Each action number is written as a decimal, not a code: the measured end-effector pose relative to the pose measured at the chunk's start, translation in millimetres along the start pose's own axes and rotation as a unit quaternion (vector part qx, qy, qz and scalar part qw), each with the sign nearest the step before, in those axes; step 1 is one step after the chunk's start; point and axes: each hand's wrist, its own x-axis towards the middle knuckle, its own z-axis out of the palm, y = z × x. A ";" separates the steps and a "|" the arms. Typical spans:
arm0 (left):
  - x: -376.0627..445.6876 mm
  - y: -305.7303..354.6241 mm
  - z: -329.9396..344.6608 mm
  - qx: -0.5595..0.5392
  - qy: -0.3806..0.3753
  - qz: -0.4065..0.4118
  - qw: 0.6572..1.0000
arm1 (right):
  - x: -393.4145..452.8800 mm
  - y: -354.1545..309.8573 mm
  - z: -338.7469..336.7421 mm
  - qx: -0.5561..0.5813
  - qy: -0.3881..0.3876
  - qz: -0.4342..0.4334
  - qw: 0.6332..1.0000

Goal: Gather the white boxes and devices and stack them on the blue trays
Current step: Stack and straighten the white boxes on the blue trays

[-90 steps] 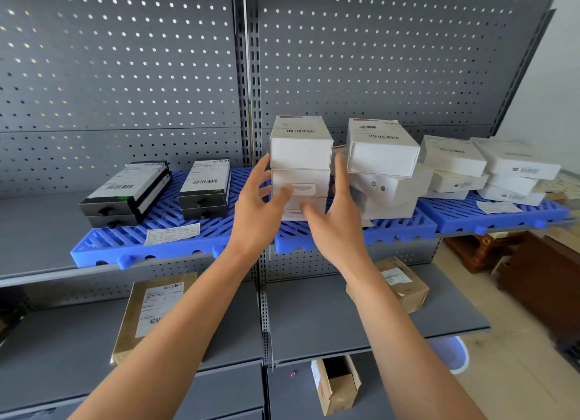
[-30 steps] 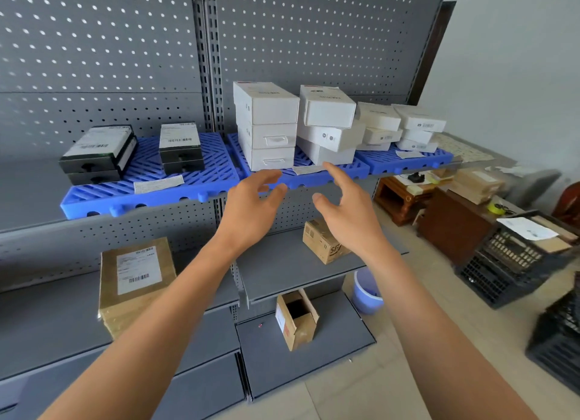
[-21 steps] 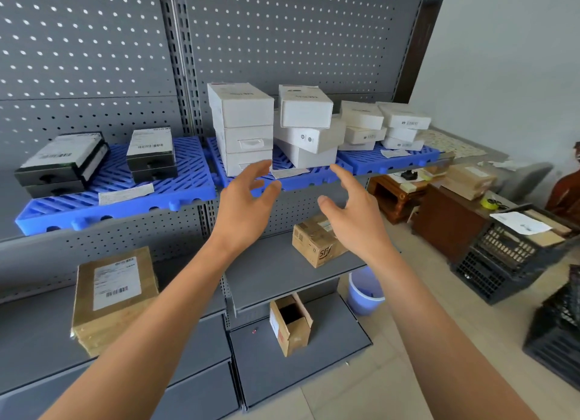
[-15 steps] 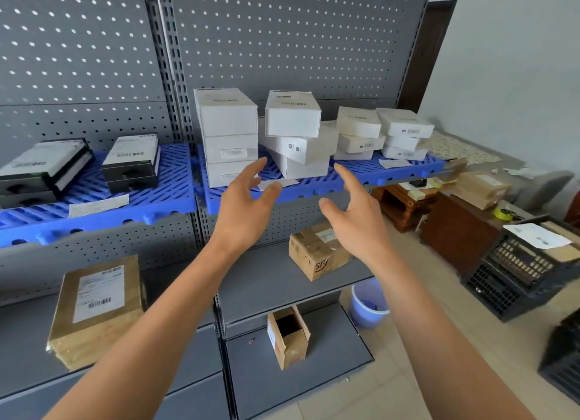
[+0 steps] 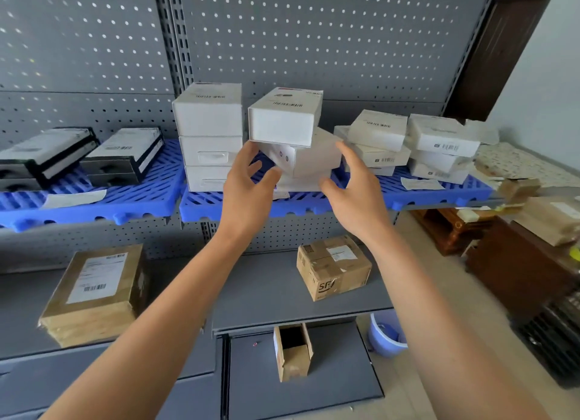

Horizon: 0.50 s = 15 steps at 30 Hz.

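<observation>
Head view, taking the middle blue tray [image 5: 201,206] as the reference. Three white boxes stand in a straight stack [image 5: 208,134] on its left part. Right of that stack, on the same tray, a second stack [image 5: 298,143] is uneven: its top box [image 5: 284,116] is turned and overhangs toward the camera, and the middle box sits skewed beneath it.

Left hand [image 5: 248,187] is raised in front of the tray, fingers spread and loosely curled, gripping nothing; its fingertips [image 5: 251,148] lie just under the overhanging top box, and contact cannot be confirmed. Right hand [image 5: 354,190] is raised at the uneven stack's right side, fingers spread and released, near the middle box but not closed on it.

Right of the reference tray, another blue tray [image 5: 439,196] carries two further stacks of flat white boxes [image 5: 408,143]. Left of it, a third blue tray [image 5: 94,206] carries two black devices [image 5: 78,156] with white labels.

Below the reference tray, on the grey shelf [image 5: 266,294], sit a taped cardboard parcel [image 5: 334,267] and, further left, a flat brown package [image 5: 94,294].
</observation>
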 end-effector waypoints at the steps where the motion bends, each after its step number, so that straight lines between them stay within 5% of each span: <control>1: 1.8 -1.4 0.6 0.003 0.007 0.002 1.000 | 4.1 0.4 1.0 0.010 0.002 -0.007 1.000; 15: 20.7 -12.7 9.0 0.002 0.006 0.051 0.999 | 35.6 -14.5 19.0 0.093 0.035 -0.067 0.993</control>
